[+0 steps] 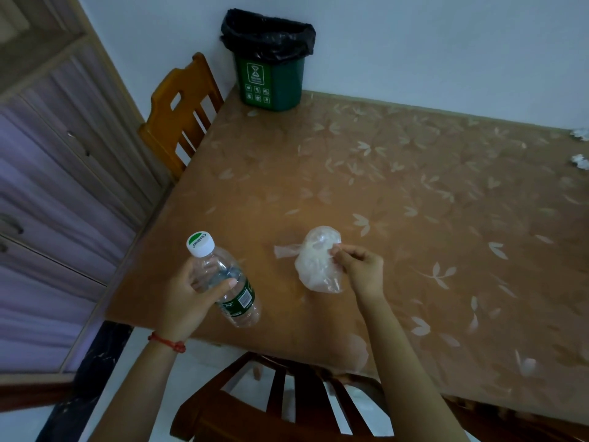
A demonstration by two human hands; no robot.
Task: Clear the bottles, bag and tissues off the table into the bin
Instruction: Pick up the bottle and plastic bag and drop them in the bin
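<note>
My left hand [191, 291] is wrapped around a clear plastic bottle [237, 301] with a white cap and green label, held tilted just above the table's near left corner. My right hand [361, 266] pinches a crumpled clear plastic bag [314, 260] that rests on the table near the front edge. A green bin [271, 84] lined with a black bag stands on the far left corner of the table against the wall. Two crumpled white tissues [579, 161] lie at the far right edge of the view.
The table [414, 186] has a brown leaf-patterned cover. One wooden chair [181, 113] stands at its left side, another dark chair [271, 403] right below me at the front edge. A cabinet [47, 186] fills the left.
</note>
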